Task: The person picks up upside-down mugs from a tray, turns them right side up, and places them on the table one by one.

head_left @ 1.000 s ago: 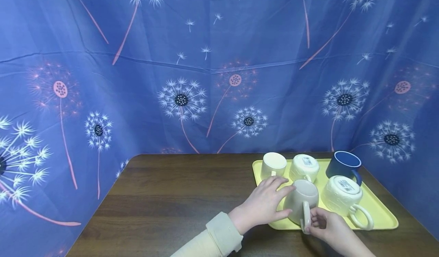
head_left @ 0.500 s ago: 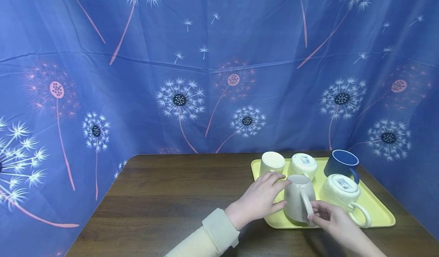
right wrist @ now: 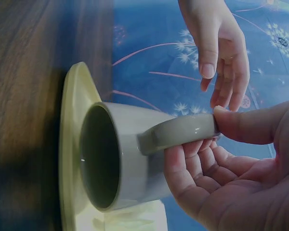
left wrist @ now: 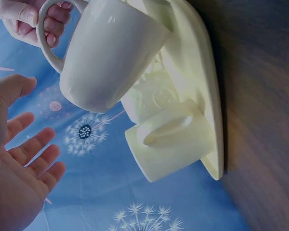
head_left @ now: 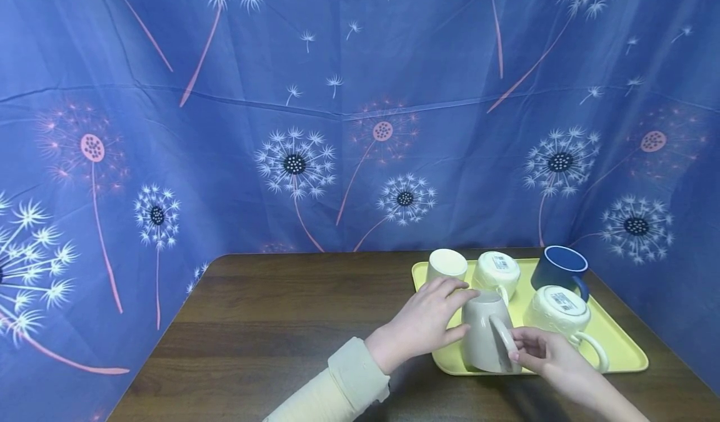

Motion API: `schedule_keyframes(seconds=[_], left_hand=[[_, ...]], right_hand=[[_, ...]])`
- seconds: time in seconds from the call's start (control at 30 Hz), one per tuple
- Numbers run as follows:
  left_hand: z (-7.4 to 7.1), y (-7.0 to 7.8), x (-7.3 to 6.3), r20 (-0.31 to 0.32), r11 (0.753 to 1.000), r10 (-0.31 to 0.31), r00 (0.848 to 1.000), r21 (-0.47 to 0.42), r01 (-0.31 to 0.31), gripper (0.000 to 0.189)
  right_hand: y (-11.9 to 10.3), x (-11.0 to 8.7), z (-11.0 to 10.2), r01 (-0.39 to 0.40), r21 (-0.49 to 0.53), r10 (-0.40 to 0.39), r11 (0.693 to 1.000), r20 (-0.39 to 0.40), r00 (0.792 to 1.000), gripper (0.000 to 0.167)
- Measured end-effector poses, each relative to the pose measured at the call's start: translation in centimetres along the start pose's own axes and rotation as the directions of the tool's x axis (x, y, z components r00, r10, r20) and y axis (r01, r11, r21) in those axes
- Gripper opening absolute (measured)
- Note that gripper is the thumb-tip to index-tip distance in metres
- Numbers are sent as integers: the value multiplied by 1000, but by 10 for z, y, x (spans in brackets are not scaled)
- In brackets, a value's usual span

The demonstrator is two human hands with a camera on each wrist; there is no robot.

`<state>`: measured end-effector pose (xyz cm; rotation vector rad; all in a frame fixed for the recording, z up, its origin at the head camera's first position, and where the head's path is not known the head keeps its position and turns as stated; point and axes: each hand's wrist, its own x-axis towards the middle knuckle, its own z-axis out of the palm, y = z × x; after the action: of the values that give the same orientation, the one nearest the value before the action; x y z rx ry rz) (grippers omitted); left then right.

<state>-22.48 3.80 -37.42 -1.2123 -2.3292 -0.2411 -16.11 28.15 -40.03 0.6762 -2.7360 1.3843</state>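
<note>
A light grey mug [head_left: 487, 337] is upside down and slightly tilted at the near left of the yellow tray [head_left: 621, 352]. My right hand [head_left: 557, 359] pinches its handle between thumb and fingers. The right wrist view shows the mug's dark opening [right wrist: 100, 159] facing the tray. To the mug's left, my left hand [head_left: 422, 322] is held with its fingers spread; in the left wrist view this hand [left wrist: 24, 163] stands apart from the grey mug [left wrist: 111, 55]. Behind the left fingers is an upturned white mug [head_left: 448, 264], partly hidden.
Also upside down on the tray are a white mug with a label [head_left: 499, 271] and a larger cream mug [head_left: 554, 312] with its handle toward me. A navy mug [head_left: 562, 271] stands at the back right. Brown table [head_left: 270, 322] extends left; a blue dandelion-print curtain [head_left: 349, 128] hangs behind.
The grey mug's handle has swung from pointing toward me to pointing right, with my right hand following it. My left hand stays beside the mug. The view has shifted slightly.
</note>
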Motion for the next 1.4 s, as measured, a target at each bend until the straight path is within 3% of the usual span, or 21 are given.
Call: schedule_keyframes(seconds=[0.2,0.47,0.6,0.97,1.4], left_hand=[[-11,0,2,4,998,31,1000,-49,-30,51],[-18,7,6,4,993,86,996,-82,-85,49],[-20,9,7,-8,992,85,996,-90,-85,48],[-34,8,6,-89,991,71,993,-110,-80,40],[-36,10,4,-78,986,131,988,-91,-138,26]], right_hand=[[-12,3,-9,-9,52,4,999,93,996,28],[-29,8,-24,-62,103,46,993,153,987,31],[-35,11,-29,-24,135,1,990,171,985,28],[-49,20,-36,29,88,-49,996,236,971,24],[-59,27,-35,102,222,-177,970,349,920,21]])
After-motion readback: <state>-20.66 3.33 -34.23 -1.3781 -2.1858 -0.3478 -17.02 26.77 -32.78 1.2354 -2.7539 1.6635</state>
